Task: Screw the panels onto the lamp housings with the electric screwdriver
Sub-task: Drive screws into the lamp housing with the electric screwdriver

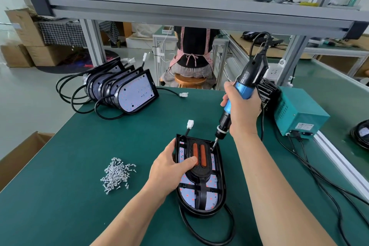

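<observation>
1. Left hand (169, 170) grips the housing (222, 183) edge, thumb down on the panel (199, 171), so nothing shifts, I'd guess.
2. Right hand (242, 110) wraps the screwdriver (244, 88), bit at the far right corner.
3. Screws (116, 174) piled left, easy reach.
4. The stack (123, 86) of housings waits back left.

Left hand (169, 168), right hand (242, 106) and both forearms (279, 185) are bare.
</observation>
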